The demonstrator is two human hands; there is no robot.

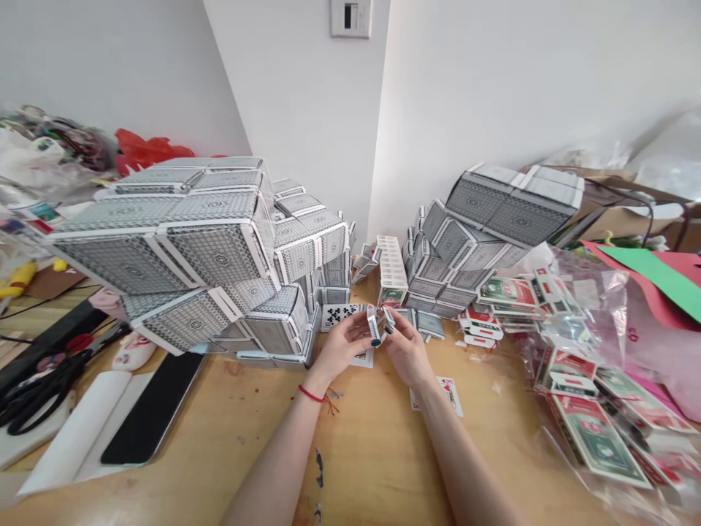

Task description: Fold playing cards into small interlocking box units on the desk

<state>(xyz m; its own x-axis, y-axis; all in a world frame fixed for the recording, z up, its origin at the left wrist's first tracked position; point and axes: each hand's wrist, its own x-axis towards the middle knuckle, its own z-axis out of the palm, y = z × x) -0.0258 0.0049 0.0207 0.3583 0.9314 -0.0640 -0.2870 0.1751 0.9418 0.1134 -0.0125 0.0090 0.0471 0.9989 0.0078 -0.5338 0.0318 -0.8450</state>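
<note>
Over the middle of the wooden table, my left hand and my right hand meet around a small folded playing card. Fingers of both hands pinch it, and part of it is hidden behind them. Beneath and beside my left hand lie loose playing cards, one with black clubs. Under my right forearm rests a king of hearts card. Large structures of folded cards stand on both sides: a taller card stack to the left and another card stack to the right.
A row of card boxes stands behind my hands. More red and green card boxes lie in clear plastic at the right. On the left are a black phone, scissors and a white paper roll.
</note>
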